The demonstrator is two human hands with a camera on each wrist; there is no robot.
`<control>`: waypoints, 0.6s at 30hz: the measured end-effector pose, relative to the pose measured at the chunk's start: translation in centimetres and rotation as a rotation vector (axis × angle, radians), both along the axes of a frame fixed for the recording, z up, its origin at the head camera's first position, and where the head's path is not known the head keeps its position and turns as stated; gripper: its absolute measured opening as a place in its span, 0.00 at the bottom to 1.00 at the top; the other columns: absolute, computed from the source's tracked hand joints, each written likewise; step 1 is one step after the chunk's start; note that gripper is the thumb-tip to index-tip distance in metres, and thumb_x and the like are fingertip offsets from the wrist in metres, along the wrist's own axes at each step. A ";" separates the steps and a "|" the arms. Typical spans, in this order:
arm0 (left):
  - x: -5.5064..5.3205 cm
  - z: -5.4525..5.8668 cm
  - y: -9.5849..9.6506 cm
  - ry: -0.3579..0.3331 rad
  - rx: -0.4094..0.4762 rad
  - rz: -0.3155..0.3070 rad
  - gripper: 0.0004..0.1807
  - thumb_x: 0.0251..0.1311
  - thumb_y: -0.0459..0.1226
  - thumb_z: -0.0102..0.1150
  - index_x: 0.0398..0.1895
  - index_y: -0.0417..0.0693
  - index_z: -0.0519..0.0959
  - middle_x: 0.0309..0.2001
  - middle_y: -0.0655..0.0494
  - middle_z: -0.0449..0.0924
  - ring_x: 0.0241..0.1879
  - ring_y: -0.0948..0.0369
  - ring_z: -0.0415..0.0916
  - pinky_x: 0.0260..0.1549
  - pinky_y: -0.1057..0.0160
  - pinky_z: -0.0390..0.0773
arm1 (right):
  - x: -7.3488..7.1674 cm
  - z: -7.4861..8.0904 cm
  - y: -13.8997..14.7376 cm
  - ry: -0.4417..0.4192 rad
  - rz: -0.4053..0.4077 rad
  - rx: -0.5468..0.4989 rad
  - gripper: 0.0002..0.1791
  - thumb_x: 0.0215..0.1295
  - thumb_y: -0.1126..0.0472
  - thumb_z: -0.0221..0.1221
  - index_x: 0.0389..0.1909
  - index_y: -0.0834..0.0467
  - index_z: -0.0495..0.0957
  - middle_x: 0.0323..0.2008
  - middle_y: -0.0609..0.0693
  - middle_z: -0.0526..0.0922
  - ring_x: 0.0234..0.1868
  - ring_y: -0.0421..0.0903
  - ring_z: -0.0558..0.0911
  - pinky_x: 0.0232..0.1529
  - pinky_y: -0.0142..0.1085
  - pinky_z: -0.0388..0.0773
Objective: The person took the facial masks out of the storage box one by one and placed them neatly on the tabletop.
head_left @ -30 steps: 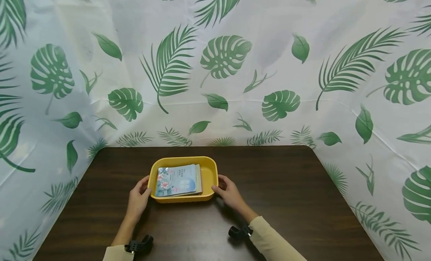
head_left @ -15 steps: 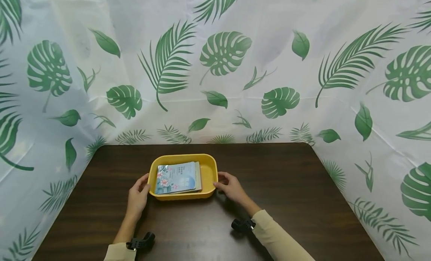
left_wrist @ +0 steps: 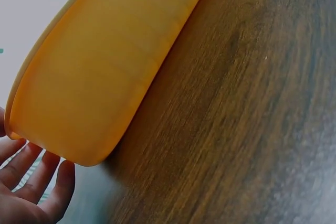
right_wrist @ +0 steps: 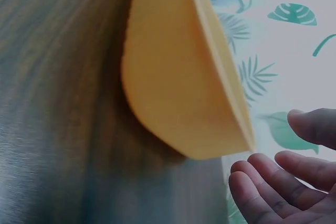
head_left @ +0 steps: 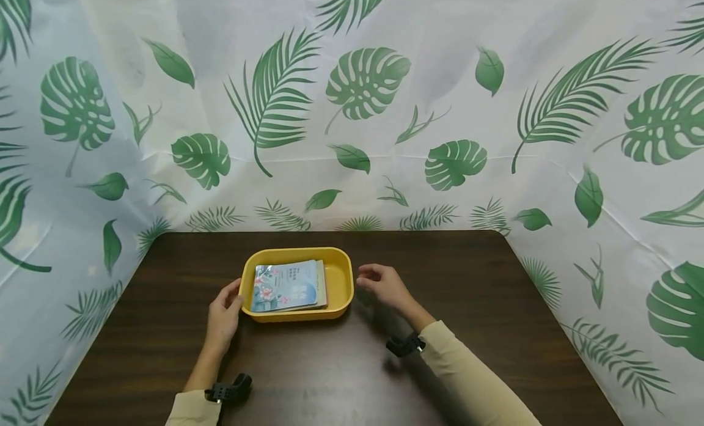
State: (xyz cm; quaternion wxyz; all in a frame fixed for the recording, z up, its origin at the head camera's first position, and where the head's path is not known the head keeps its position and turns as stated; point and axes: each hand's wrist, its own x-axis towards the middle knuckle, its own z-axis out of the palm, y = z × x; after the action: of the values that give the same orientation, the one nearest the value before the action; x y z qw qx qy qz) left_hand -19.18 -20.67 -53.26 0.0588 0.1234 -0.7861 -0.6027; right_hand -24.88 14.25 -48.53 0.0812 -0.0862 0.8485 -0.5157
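Observation:
A yellow plastic bin [head_left: 340, 291] with rounded corners stands on the dark wooden table. Inside lies a pale blue booklet [head_left: 288, 285] printed with flowers, on top of another cream-edged one [head_left: 321, 285]. My left hand [head_left: 222, 316] holds the bin's left end; in the left wrist view its fingertips [left_wrist: 65, 169] meet the end wall, and the thumb is at the rim. Just off the right end hovers my right hand [head_left: 387, 288], holding nothing. The right wrist view shows its thumb and fingers spread apart, near the bin's corner [right_wrist: 210, 145].
The dark wood-grain table [head_left: 467, 352] runs back to a white cloth backdrop [head_left: 401, 187] printed with green leaves. Each forearm has a pale sleeve and a black wrist camera, such as the left camera [head_left: 230, 389].
My right hand has let go of the bin's right end and drawn away to the right, its fingers lifting off the rim. The left hand has stayed at the left end.

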 end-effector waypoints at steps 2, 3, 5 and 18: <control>0.0 0.0 0.0 -0.002 -0.004 0.000 0.23 0.73 0.35 0.43 0.69 0.42 0.65 0.63 0.41 0.70 0.45 0.67 0.67 0.38 0.80 0.70 | -0.3 0.6 0.0 -0.006 0.007 -0.009 0.19 0.66 0.64 0.61 0.54 0.70 0.76 0.47 0.63 0.83 0.44 0.52 0.84 0.45 0.45 0.83; 0.0 0.0 0.0 -0.005 -0.006 -0.002 0.23 0.73 0.35 0.43 0.70 0.42 0.65 0.63 0.41 0.70 0.46 0.66 0.67 0.38 0.80 0.70 | -0.5 0.8 0.0 -0.010 0.009 -0.012 0.19 0.66 0.64 0.60 0.54 0.70 0.76 0.48 0.63 0.83 0.44 0.52 0.84 0.45 0.46 0.83; -0.1 0.0 0.0 -0.012 -0.004 -0.003 0.23 0.73 0.35 0.43 0.70 0.42 0.65 0.64 0.42 0.69 0.48 0.63 0.67 0.39 0.80 0.70 | -0.9 1.3 -0.2 -0.029 0.010 -0.025 0.19 0.67 0.63 0.60 0.55 0.69 0.76 0.49 0.63 0.83 0.45 0.53 0.84 0.47 0.47 0.83; 0.0 0.0 0.0 -0.015 0.009 -0.013 0.23 0.73 0.34 0.42 0.70 0.42 0.63 0.66 0.42 0.67 0.53 0.56 0.67 0.40 0.81 0.70 | -2.7 3.0 -3.6 -0.202 0.065 -0.094 0.20 0.69 0.59 0.58 0.56 0.68 0.76 0.50 0.63 0.82 0.50 0.60 0.83 0.49 0.45 0.82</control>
State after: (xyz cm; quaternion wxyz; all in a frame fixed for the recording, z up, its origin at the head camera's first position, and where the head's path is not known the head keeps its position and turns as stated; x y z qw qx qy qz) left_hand -19.20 -20.64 -53.31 0.0485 0.1230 -0.7845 -0.6059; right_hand -27.62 10.61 -45.51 0.1788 -0.0651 0.8078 -0.5580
